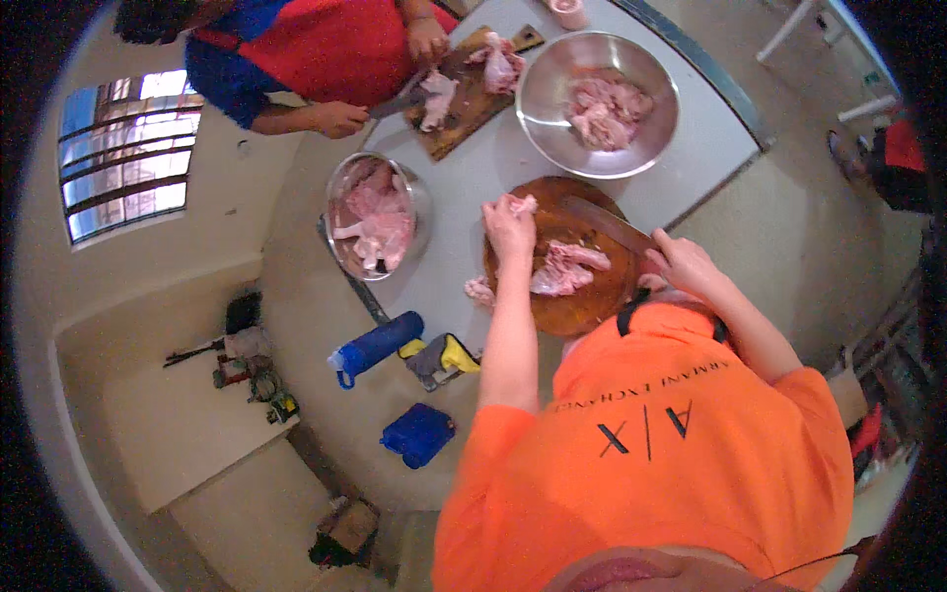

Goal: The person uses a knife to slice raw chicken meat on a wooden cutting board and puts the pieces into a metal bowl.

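Note:
On the round wooden chopping board (604, 308) my left hand (510, 233) closes over a small piece of raw chicken (524, 204) near the far left rim. My right hand (688, 266) grips a knife (614, 225), whose broad blade slants over the board with its tip toward the left hand. Between my arms lies a larger portion of raw chicken (566, 270). Another scrap of chicken (479, 290) sits at the board's left edge, partly beside my left forearm.
Beyond the board stands a wide steel bowl (533, 126) of cut chicken; a steel pot (416, 219) with larger pieces is at left. Across the table a person (326, 49) holds a knife over a rectangular board (449, 145). A blue bottle (380, 347) and cloth (441, 361) lie nearer.

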Tool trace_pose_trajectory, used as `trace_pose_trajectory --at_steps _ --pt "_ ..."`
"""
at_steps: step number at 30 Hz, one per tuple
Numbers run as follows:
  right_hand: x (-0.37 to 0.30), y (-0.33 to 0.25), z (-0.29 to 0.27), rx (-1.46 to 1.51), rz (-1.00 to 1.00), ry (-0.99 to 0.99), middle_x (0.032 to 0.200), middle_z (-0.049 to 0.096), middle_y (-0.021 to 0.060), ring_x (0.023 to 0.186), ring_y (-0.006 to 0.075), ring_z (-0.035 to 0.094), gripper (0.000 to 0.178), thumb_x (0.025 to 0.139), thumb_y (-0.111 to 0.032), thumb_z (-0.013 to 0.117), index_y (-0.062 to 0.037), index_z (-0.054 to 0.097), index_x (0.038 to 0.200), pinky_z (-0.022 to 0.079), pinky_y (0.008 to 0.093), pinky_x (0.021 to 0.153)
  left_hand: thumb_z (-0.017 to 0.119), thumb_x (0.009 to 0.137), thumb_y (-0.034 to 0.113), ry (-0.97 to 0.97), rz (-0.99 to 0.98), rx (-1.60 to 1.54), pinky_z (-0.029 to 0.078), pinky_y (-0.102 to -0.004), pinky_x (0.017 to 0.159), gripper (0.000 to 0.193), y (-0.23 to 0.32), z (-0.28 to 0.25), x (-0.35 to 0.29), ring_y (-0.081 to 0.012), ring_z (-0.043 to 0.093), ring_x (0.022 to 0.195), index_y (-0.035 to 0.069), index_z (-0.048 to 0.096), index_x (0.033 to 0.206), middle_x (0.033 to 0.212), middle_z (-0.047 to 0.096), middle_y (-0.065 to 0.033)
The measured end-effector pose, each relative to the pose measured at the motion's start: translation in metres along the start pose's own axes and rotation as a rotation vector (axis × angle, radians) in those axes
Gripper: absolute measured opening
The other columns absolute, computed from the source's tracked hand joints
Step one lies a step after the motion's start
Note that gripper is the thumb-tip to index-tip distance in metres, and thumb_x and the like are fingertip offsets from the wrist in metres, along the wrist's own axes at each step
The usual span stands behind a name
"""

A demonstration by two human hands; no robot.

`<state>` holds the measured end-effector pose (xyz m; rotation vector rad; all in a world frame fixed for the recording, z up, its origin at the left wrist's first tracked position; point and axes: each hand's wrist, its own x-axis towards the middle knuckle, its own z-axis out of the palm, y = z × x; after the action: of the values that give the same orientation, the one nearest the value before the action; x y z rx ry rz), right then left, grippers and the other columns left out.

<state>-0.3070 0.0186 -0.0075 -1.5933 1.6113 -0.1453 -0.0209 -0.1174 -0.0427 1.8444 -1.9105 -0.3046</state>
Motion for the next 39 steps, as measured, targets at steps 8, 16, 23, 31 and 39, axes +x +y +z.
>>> trace_pose_trajectory --at_steps 8,16,23,31,39 --pt "-0.001 0.004 0.006 0.005 -0.032 0.017 0.082 0.064 0.0233 0.081 0.0439 0.061 0.027 0.096 -0.031 0.046 -0.005 0.047 0.102 0.047 0.0549 0.07 0.066 0.082 0.007 -0.187 -0.563 -0.854 0.045 -0.0261 0.051 0.008 0.016 -0.021 0.017 -0.012 0.055 0.061 0.003 0.06 0.084 0.075 0.059 -0.0034" --pt "-0.001 0.004 0.014 -0.041 -0.059 0.027 0.082 0.064 0.0232 0.08 0.0435 0.062 0.028 0.096 -0.03 0.046 -0.004 0.045 0.105 0.048 0.0546 0.067 0.072 0.083 0.006 -0.213 -0.178 -1.138 0.053 -0.026 0.06 0.032 0.129 -0.049 0.073 -0.0143 0.062 0.076 -0.001 0.057 0.11 0.097 0.062 -0.0091" --pt "-0.003 0.006 0.017 -0.071 -0.074 0.059 0.081 0.064 0.0236 0.079 0.0435 0.062 0.029 0.097 -0.031 0.046 -0.0038 0.044 0.106 0.048 0.0541 0.066 0.067 0.084 0.003 -0.303 -0.158 -0.932 0.052 -0.024 0.066 0.032 0.132 -0.074 0.054 -0.0115 0.061 0.087 0.003 0.062 0.115 0.108 0.062 -0.0075" --pt "-0.006 0.005 0.019 -0.07 -0.067 0.084 0.084 0.065 0.0242 0.08 0.0444 0.062 0.028 0.096 -0.031 0.046 -0.0061 0.043 0.107 0.047 0.0563 0.067 0.067 0.085 0.007 -0.388 -0.201 -0.447 0.052 -0.0272 0.077 0.027 -0.005 -0.063 -0.046 -0.0144 0.064 0.091 0.001 0.063 0.11 0.1 0.068 -0.0059" --pt "-0.009 -0.001 0.015 -0.095 -0.081 0.097 0.081 0.064 0.0231 0.079 0.0447 0.062 0.026 0.096 -0.031 0.046 -0.0071 0.044 0.106 0.047 0.0558 0.066 0.072 0.079 0.014 -0.214 -0.198 -0.325 0.052 -0.0337 0.079 0.028 -0.016 -0.062 -0.122 -0.0212 0.066 0.088 0.001 0.065 0.103 0.1 0.068 -0.0119"
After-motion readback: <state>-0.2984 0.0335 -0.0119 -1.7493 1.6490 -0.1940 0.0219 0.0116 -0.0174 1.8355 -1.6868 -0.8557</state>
